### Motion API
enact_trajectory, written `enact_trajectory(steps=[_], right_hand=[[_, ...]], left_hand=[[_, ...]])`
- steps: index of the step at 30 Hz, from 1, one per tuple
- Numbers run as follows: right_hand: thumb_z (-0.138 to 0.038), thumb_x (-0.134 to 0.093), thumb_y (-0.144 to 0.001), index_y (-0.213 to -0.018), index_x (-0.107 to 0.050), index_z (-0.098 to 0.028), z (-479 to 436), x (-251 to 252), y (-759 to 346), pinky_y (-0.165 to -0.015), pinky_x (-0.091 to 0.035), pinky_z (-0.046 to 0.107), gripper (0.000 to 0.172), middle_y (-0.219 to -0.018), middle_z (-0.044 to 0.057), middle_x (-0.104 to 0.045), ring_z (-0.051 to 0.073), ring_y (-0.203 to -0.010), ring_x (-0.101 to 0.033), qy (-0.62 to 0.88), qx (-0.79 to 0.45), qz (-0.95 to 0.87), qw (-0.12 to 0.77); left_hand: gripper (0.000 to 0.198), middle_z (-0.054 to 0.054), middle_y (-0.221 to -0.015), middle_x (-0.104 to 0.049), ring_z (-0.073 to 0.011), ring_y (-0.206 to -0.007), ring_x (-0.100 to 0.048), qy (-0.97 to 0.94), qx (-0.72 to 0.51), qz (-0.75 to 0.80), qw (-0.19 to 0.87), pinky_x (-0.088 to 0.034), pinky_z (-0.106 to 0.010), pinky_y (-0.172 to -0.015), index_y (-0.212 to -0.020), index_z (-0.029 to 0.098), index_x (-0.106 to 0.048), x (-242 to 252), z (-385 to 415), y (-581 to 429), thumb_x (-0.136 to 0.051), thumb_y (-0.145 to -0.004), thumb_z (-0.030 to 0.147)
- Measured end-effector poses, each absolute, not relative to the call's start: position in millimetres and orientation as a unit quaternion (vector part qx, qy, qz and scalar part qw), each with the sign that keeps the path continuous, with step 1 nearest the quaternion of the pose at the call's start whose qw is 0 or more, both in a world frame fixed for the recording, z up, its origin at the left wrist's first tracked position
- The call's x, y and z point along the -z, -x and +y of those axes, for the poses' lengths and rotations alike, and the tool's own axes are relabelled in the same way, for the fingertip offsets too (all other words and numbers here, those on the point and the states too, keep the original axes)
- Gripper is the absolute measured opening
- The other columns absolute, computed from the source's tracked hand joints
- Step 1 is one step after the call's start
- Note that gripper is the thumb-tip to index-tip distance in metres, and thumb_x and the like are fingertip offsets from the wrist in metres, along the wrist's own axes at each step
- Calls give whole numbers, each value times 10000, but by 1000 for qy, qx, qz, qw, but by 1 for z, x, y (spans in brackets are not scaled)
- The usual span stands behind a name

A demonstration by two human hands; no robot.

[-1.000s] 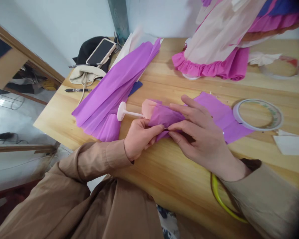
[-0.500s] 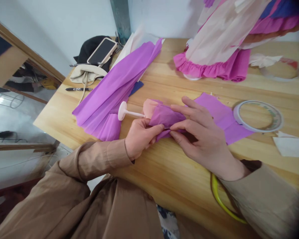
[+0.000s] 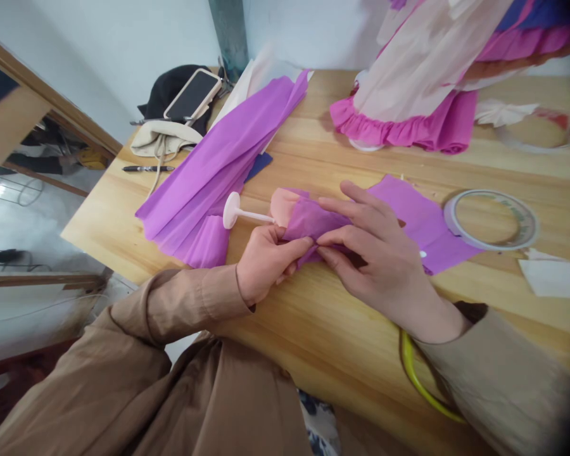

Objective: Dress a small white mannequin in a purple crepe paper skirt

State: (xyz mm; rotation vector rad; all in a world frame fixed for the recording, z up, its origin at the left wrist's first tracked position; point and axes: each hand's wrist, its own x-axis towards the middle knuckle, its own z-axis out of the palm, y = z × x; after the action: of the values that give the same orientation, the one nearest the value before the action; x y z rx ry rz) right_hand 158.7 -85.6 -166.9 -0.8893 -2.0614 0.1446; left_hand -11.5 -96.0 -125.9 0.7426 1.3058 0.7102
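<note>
Purple crepe paper (image 3: 313,218) is wrapped partly around a pink piece (image 3: 284,206), from which a white stick with a round disc base (image 3: 231,210) juts to the left. My left hand (image 3: 268,256) grips the wrapped bundle from below, its thumb pressed on the purple paper. With thumb and index finger my right hand (image 3: 375,250) pinches the paper's near edge, the other fingers stretched above it. The far end of the bundle is hidden behind my right hand. A flat purple sheet (image 3: 437,231) lies on the table just beyond that hand.
On the wooden table (image 3: 313,329) are a clear tape roll (image 3: 491,220), white paper (image 3: 555,277), folded purple paper (image 3: 218,171), a pen (image 3: 147,169), a phone (image 3: 193,95) and a cream pouch (image 3: 164,140). Ruffled pink and white paper (image 3: 408,126) stands at the back right. A yellow band (image 3: 420,380) hangs near the front edge.
My right hand has shifted slightly left along the paper's edge, its fingertips now close to my left thumb. The left hand keeps its hold on the bundle.
</note>
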Motion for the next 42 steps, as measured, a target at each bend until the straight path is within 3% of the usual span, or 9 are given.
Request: enact_trajectory(steps=[6, 11, 17, 32, 42], right_hand=[[-122, -629, -862, -854, -627, -264, -85, 167, -158, -1077, -498, 601, 142, -1255, 56, -692, 325, -1354, -539, 370, -71, -821, 429], [-138, -652, -862, -865, -642, -210, -85, 167, -159, -1062, -497, 608, 73, -1228, 123, -701, 358, -1331, -555, 359, -67, -822, 437], [-136, -679, -854, -920, -638, -259, -86, 164, -162, -1067, -505, 590, 146, -1263, 91, -688, 356, -1357, -533, 355, -44, -831, 426], [-185, -698, -863, -820, -610, -259, -82, 169, -166, -1056, -510, 607, 123, -1265, 82, -694, 365, -1353, -536, 357, -32, -835, 418], [-226, -655, -886, -753, -589, -241, -82, 167, -163, -1100, -440, 660, 149, -1264, 92, -688, 369, -1390, -492, 382, -75, -827, 405]], left_hand=[[330, 83, -359, -423, 1, -278, -290, -335, -322, 572, 676, -161, -144, -311, -560, 141, -510, 126, -96, 12, -655, -851, 197], [314, 82, -364, -426, -3, -284, -294, -336, -332, 563, 678, -162, -148, -315, -570, 141, -523, 128, -97, 13, -657, -846, 207], [276, 91, -365, -433, -3, -280, -293, -324, -336, 568, 678, -155, -147, -312, -617, 146, -539, 129, -95, 13, -687, -837, 222], [290, 90, -365, -434, 0, -280, -293, -336, -334, 564, 676, -167, -145, -311, -592, 147, -526, 129, -96, 14, -670, -834, 218], [270, 84, -385, -452, -2, -287, -297, -339, -347, 549, 681, -160, -145, -300, -589, 145, -534, 130, -96, 14, -665, -817, 209]])
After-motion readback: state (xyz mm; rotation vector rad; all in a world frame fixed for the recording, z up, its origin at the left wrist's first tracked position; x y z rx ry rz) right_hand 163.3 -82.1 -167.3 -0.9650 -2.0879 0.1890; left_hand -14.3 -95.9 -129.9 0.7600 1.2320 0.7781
